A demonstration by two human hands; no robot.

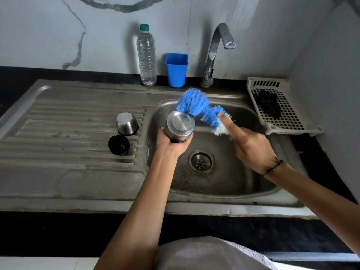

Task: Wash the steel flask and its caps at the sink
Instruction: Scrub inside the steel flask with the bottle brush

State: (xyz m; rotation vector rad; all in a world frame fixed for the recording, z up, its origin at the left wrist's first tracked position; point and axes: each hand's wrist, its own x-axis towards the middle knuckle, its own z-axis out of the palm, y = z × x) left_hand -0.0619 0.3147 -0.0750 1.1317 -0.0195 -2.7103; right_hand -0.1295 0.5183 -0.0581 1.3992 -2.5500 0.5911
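Head | steel flask (179, 124) base-up, shiny | left hand (171, 141) grips it | right hand (251, 147) grips brush (198, 108)

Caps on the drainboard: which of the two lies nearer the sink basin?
The steel cap, dome up, lies nearer the basin. The black cap lies closer to the camera and further left.

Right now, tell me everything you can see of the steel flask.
The steel flask is a brushed-metal cylinder held over the sink basin, its flat round end turned up toward the camera; a dark band shows low on its body. The left hand grips it from below, fingers wrapped round the body. The blue bristles of the bottle brush, held by the right hand, meet its upper rim. Its mouth is hidden.
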